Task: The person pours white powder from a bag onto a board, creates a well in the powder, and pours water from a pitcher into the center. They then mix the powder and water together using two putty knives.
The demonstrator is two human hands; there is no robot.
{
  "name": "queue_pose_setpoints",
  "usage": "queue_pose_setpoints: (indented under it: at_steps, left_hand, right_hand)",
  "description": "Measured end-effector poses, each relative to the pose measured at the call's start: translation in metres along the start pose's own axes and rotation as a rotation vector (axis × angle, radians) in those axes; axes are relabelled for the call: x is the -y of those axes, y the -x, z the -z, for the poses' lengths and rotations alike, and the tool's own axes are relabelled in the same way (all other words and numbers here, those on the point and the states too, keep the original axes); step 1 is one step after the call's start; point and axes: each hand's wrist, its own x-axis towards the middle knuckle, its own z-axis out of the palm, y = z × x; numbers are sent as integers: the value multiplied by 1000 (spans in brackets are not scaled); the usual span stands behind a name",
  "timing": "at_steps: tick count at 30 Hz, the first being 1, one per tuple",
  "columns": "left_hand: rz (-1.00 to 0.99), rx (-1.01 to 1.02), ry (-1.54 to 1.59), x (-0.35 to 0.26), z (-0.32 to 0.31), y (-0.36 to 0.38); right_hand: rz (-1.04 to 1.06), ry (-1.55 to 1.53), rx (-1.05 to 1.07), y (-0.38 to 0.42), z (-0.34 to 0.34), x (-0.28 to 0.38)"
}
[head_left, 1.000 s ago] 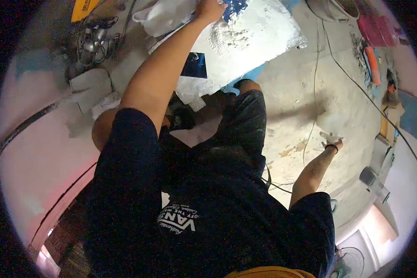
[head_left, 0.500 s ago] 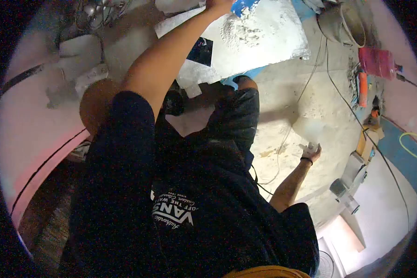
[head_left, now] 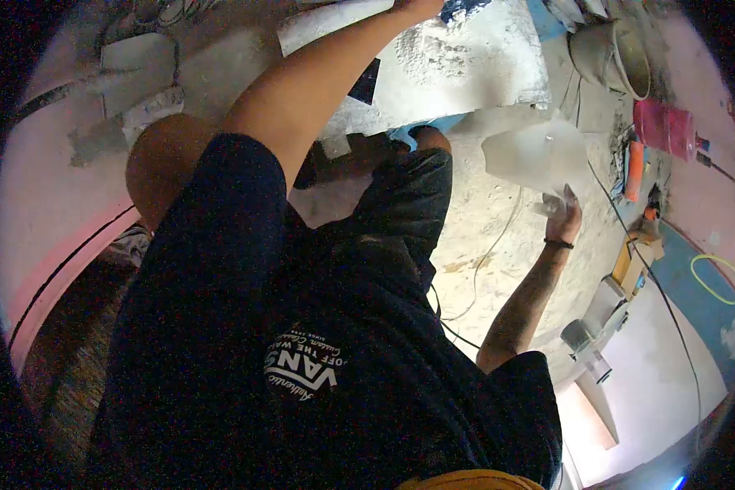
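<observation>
My left hand [head_left: 420, 8] is at the top edge, partly cut off, its fingers closed round a dark blue object [head_left: 465, 8] over a white-coated board [head_left: 498, 61]. Rough pale material [head_left: 441, 53] lies on the board beneath it. A dark square [head_left: 366, 84] shows beside my left forearm. On the right, my right hand [head_left: 569, 219] grips the pale handle-like part of a translucent whitish piece [head_left: 539, 155]. That piece is raised over the pale floor and slightly blurred; its exact form is unclear.
A bucket [head_left: 608, 57] lies tilted at the upper right, near a pink plastic container [head_left: 665, 129] and an orange cylinder [head_left: 634, 171]. Cables [head_left: 670, 294] cross the right side. Small boxes [head_left: 629, 265] sit by the wall. My dark-clothed leg [head_left: 408, 196] reaches towards the board.
My right hand has moved up with the translucent piece, which now appears larger and nearer the board. My left hand and the blue object have shifted slightly right. The view has shifted a little.
</observation>
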Motion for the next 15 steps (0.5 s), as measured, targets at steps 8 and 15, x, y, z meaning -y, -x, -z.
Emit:
queue_pose_setpoints:
  at_steps: [8,15]
  left_hand:
    - [35,61,9,-7,4,-3]
    - [-71,52,-15,26,-17,1]
  right_hand:
    - [-31,117,255,-45,-36,36]
    - [100,129,298,-53,-68,40]
